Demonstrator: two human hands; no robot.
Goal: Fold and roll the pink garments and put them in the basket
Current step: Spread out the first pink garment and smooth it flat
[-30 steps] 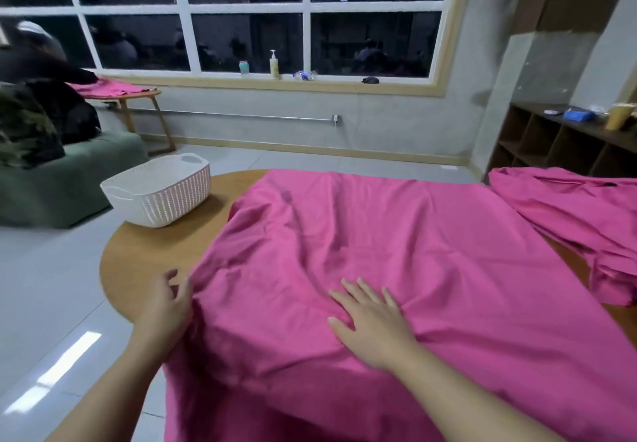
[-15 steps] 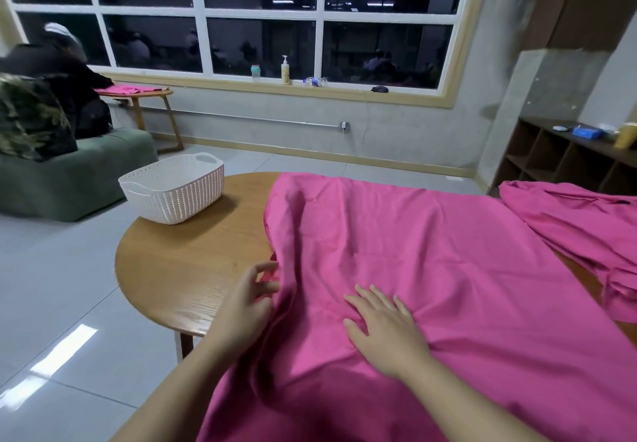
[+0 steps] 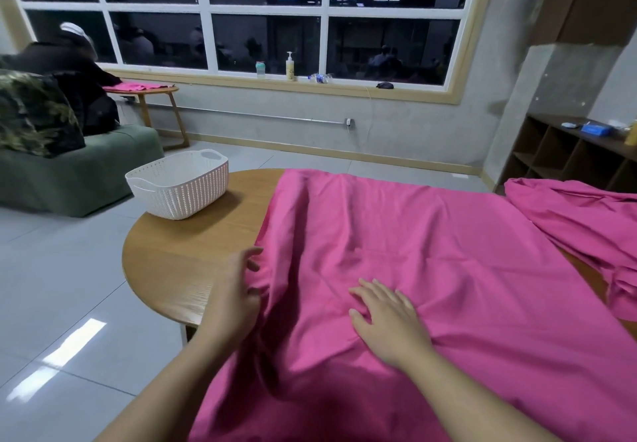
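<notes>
The right hand [image 3: 387,321] lies palm down on the large bright pink cloth garment [image 3: 431,269], fingers straight and slightly spread, pointing away from the person, the forearm reaching in from the lower right. It presses the fabric flat and grips nothing. Creases fan out from under its palm.

The left hand [image 3: 236,298] sits just to the left of the right one, at the garment's left edge, forearm coming up from the lower left. Its fingers are curled into a bunched fold of the pink fabric, thumb raised above, so it is holding that edge gathered.

The garment spreads over most of the round wooden desk [image 3: 179,262], running forward and to the right of both hands and hanging over the near edge below the wrists. Bare wood shows to the left of the left hand.

Well ahead of the left hand, at the desk's far left rim, stands the white perforated plastic basket [image 3: 179,188], upright.

Far to the right of the right hand lies a second crumpled pink garment [image 3: 586,221], its edge meeting the spread one.
</notes>
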